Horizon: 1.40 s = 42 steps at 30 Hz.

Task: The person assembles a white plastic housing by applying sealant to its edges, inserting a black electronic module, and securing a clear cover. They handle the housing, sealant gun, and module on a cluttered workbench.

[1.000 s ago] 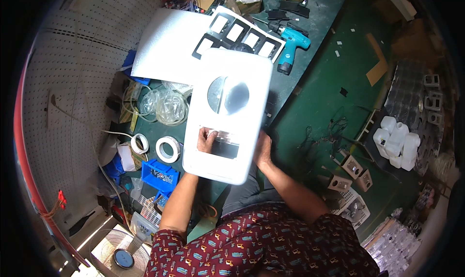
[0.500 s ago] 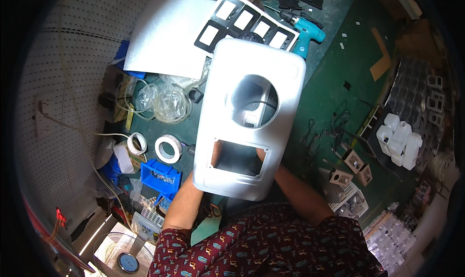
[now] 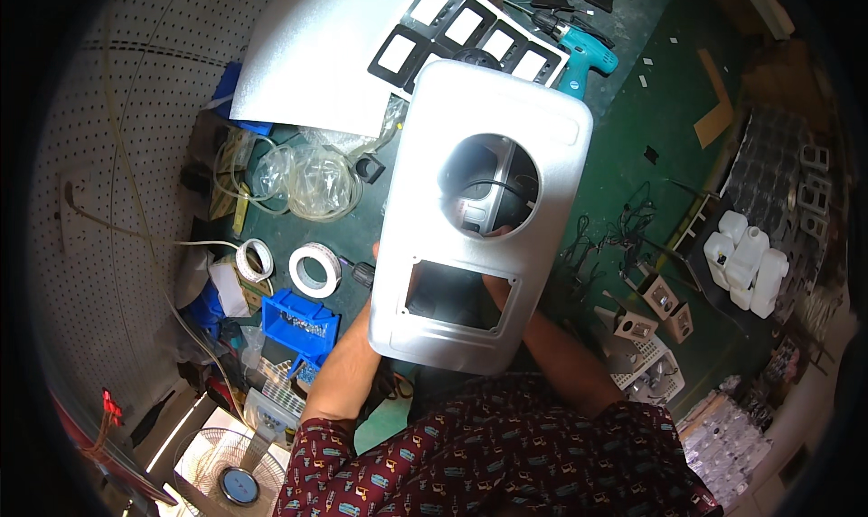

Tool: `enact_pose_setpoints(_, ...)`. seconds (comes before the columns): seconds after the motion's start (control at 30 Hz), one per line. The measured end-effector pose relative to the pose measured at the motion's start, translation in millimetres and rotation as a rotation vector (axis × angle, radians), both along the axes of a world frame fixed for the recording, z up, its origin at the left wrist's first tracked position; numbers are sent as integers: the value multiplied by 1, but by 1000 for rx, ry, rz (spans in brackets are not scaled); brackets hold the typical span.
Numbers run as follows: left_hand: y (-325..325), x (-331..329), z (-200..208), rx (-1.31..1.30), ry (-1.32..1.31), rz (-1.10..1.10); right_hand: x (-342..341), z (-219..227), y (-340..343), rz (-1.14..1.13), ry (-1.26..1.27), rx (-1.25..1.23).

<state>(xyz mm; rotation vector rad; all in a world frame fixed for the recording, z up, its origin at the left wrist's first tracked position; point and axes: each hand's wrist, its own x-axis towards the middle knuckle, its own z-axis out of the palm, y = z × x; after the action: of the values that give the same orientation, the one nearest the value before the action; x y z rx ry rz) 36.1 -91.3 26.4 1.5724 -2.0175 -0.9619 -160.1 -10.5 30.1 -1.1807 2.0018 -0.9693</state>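
A silver metal housing (image 3: 551, 155) with rounded corners fills the middle, tilted slightly to the right. It has a large round hole and, nearer me, a rectangular cut-out with small screw tabs. My left hand (image 3: 376, 249) is mostly behind it; a bit of finger shows at its left edge, closed on the housing. Through the rectangular cut-out part of my right hand (image 3: 496, 289) is seen behind the panel, and a fingertip shows at the lower rim of the round hole. The right hand's other fingers are hidden. A grey bracket and a black cable appear through the round hole.
At the back lie a sheet of black-framed panels (image 3: 466, 24), white foam sheet (image 3: 307, 56) and teal power drill (image 3: 588, 56). Leftward are coiled clear tubing (image 3: 321, 187), a tape roll (image 3: 315, 270), a screwdriver (image 3: 362, 273) and a blue screw bin (image 3: 300, 327). White jugs (image 3: 743, 255) stand right.
The housing has shifted slightly right in view. My left hand has left the rectangular cut-out and shows at the housing's left edge. A right fingertip now shows in the round hole.
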Motion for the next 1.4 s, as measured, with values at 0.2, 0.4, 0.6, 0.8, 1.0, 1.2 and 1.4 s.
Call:
enact_pose_setpoints(0.2, 0, -3, 6, 14, -13, 3, 2, -24, 8, 6, -20, -28)
enact_pose_setpoints(0.4, -8, -10, 25, 22, -95, 13, 24, -72, 19, 67, 471, 298)
enact_pose_setpoints(0.6, -14, -17, 39, 12, -210, 45, 15, -27, 3, 17, 132, 298)
enact_pose_setpoints(0.8, 5, -22, 61, 32, -372, -15, 18, -10, 1, -199, -506, -96)
enact_pose_setpoints(1.0, 32, -39, 63, 246, -296, -7, 23, -13, -1, -216, -577, -153)
enact_pose_setpoints(1.2, 33, -20, 32, 244, -76, -69, 5, 31, -16, -68, -365, -136)
enact_pose_setpoints(1.4, 33, -10, 13, 337, 83, -87, 10, -4, -4, -15, -266, -131)
